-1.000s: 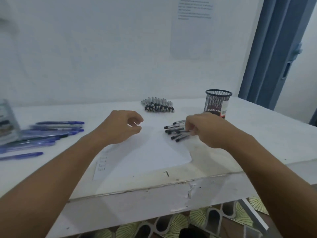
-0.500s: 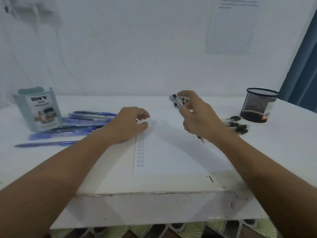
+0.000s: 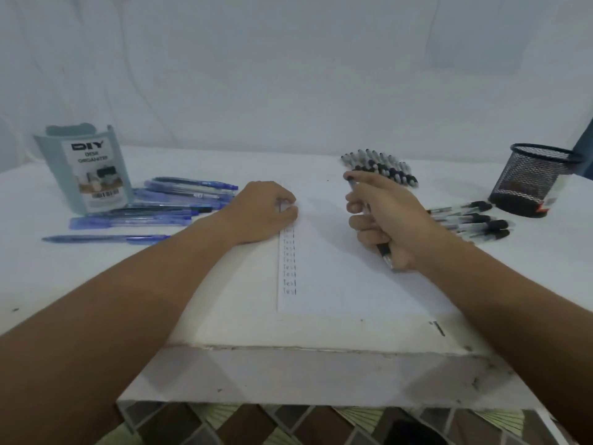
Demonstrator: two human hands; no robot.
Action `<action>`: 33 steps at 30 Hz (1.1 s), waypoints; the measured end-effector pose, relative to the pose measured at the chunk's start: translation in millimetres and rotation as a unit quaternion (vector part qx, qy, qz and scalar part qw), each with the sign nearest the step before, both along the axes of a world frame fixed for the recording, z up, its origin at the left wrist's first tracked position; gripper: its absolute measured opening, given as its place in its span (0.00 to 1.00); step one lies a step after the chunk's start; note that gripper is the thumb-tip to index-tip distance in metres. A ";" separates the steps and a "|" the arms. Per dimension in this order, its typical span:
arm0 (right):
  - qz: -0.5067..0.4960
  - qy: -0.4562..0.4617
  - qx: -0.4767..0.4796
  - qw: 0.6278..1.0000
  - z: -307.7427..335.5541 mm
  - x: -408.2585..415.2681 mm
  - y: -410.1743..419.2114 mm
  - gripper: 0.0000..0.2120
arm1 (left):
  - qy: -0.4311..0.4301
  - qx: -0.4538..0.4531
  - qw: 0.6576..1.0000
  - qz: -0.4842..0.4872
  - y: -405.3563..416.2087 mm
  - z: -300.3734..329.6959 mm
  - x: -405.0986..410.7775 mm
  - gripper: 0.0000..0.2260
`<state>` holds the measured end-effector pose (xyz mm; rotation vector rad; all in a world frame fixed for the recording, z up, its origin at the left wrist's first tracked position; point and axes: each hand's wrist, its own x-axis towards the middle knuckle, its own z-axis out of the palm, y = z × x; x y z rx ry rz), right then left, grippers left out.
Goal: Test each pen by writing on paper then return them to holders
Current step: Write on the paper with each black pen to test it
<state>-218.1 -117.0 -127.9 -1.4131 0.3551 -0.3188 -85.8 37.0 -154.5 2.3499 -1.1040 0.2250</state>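
A white sheet of paper (image 3: 346,284) lies on the table, with a column of small "Test" words (image 3: 289,264) down its left side. My left hand (image 3: 260,213) rests on the sheet's top left corner, fingers curled and holding nothing that I can see. My right hand (image 3: 385,216) hovers over the sheet and grips a clear black-capped pen (image 3: 385,253), cap end up near my fingertips. Behind it lies a bunch of black pens (image 3: 382,167); several more black pens (image 3: 471,220) lie to the right. Blue pens (image 3: 160,207) lie at the left.
A black mesh pen cup (image 3: 532,178) stands at the far right. A pale green DIY desk organizer (image 3: 86,168) stands at the far left. The white table (image 3: 321,332) has a chipped front edge, and a wall rises close behind it.
My right hand picked a black pen from the group at the right and carried it over the paper. The view swung left, bringing the organizer in. My left hand stayed on the paper.
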 end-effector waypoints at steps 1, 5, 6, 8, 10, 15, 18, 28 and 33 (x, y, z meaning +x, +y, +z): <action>-0.006 -0.004 0.004 1.000 0.5 -0.1 0.1 0.14 | -0.001 0.001 1.000 0.001 1.2 0.3 -0.6 0.15; -0.018 -0.031 0.053 0.998 2.2 -4.0 2.7 0.12 | -0.004 -0.002 1.000 -0.006 9.4 0.6 -5.0 0.11; -0.009 -0.046 0.076 0.996 3.7 -6.3 4.7 0.11 | -0.003 -0.002 1.000 -0.006 11.8 0.6 -5.6 0.11; 0.017 -0.069 0.090 0.993 6.2 -11.1 9.0 0.06 | -0.006 0.003 1.000 -0.002 14.7 0.3 -5.4 0.13; 0.029 -0.055 0.034 0.998 8.1 -17.3 13.9 0.08 | -0.011 0.008 1.000 0.000 15.0 0.0 -4.8 0.13; 0.040 -0.032 -0.039 0.998 4.4 -37.5 36.5 0.15 | -0.005 0.007 1.000 -0.004 14.9 1.3 -4.9 0.12; 0.082 -0.051 -0.006 0.995 -2.1 -45.6 49.2 0.12 | 0.005 0.001 1.000 -0.005 17.2 2.9 -6.3 0.11; 0.103 -0.072 -0.136 0.983 -13.7 -58.4 63.1 0.11 | 0.024 -0.005 1.000 0.001 18.6 2.9 -7.0 0.12; 0.123 -0.056 -0.150 0.979 -13.6 -64.8 64.1 0.11 | 0.025 -0.005 1.000 0.004 18.1 4.4 -9.3 0.12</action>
